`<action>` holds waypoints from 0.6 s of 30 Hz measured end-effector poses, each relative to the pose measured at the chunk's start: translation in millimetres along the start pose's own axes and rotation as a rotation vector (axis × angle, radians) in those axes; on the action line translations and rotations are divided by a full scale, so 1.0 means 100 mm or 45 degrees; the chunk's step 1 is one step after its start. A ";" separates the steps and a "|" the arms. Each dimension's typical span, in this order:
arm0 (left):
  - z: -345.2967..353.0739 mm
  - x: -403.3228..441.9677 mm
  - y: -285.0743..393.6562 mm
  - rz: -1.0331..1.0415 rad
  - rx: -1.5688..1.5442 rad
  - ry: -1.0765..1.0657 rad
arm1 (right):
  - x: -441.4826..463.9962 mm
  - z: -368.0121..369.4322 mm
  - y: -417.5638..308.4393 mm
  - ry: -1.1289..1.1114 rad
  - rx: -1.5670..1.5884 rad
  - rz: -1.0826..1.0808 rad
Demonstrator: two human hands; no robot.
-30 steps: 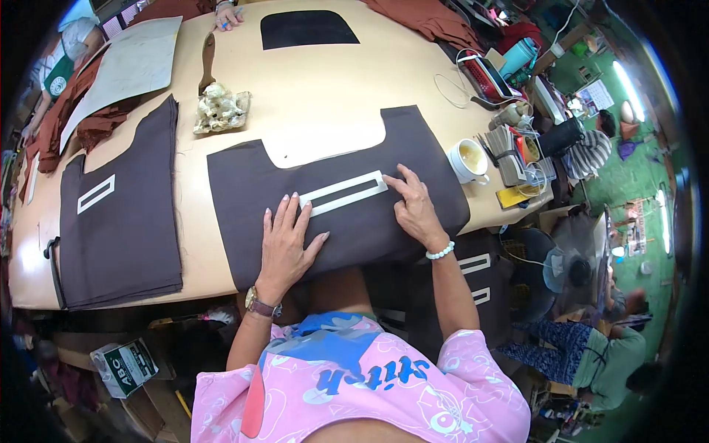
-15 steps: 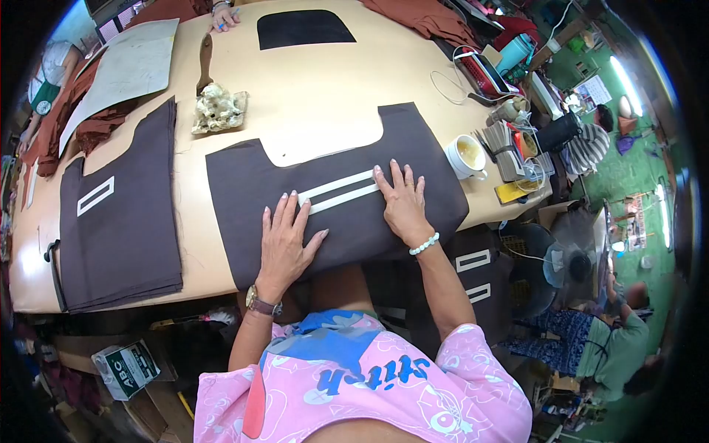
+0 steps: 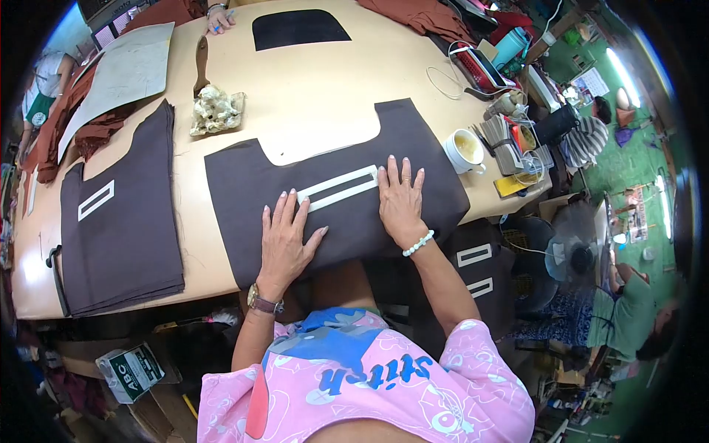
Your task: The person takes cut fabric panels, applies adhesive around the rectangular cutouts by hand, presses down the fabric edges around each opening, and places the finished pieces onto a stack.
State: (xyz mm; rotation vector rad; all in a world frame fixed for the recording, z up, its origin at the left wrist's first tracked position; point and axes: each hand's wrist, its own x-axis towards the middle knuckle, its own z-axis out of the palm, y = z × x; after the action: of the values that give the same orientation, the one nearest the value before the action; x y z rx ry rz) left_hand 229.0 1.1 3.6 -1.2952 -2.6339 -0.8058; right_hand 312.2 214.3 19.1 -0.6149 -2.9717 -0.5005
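Observation:
A dark brown cut fabric piece (image 3: pixel 332 236) with a notched upper edge lies flat at the table's front. A long, narrow white rectangular frame (image 3: pixel 336 199) rests on it, slightly slanted. My left hand (image 3: pixel 286 240) is open and flat on the fabric, its fingertips at the frame's left end and covering part of it. At the other end, my right hand (image 3: pixel 401 207) lies open on the fabric, fingertips touching or just beside the frame's right end. Neither hand is gripping anything.
To the left is a stack of dark pieces (image 3: pixel 122 229) bearing a smaller white frame (image 3: pixel 97 201). A brush (image 3: pixel 201 66) stands by a lumpy, paste-covered block (image 3: pixel 216 111). A white cup (image 3: pixel 464 151) sits close to my right hand. Another person's hand (image 3: pixel 219 20) rests at the far edge.
My right hand has shifted slightly, its fingers straighter and closer together, and more of the frame's right end shows. My left hand stays nearly in place.

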 end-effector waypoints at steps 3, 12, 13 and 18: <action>0.01 0.00 -0.01 0.004 0.002 0.010 | 0.05 0.06 0.02 0.023 0.012 0.016; 0.00 0.00 0.00 0.000 -0.010 -0.003 | 0.06 0.02 0.08 -0.084 0.051 -0.014; -0.01 0.00 0.00 0.003 -0.012 -0.002 | 0.06 0.01 0.07 -0.108 0.059 -0.019; 0.00 0.00 -0.01 0.002 -0.008 -0.004 | 0.04 -0.01 0.01 -0.132 0.061 -0.092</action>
State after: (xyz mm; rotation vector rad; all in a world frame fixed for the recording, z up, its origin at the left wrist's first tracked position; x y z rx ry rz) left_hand 228.7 0.5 2.7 -1.3009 -2.6351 -0.8134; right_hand 308.8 216.7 21.1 -0.5472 -3.1028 -0.4136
